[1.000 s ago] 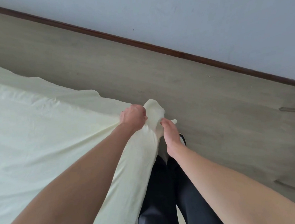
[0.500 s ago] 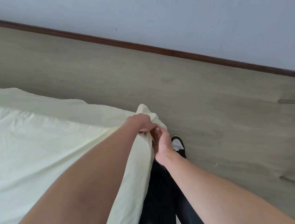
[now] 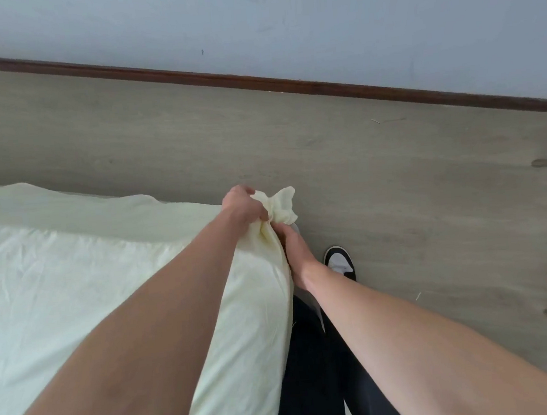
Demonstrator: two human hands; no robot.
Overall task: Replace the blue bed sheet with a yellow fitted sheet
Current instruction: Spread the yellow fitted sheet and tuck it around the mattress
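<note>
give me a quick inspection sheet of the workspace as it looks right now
surface: bed, covered by the sheet; mattress itself not visible
job's things: yellow fitted sheet spread over the bed, its corner bunched up; blue sheet not seen
clutter: nothing seen
grippers: left hand grips the bunched corner; right hand holds the fabric just below it
cables: nothing seen
surroundings: grey wood-look floor, dark baseboard, pale wall, person's shoe

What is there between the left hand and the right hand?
In the head view, only a gathered corner of the yellow fitted sheet lies between them. The left hand grips it from above; the right hand holds it from below.
</note>
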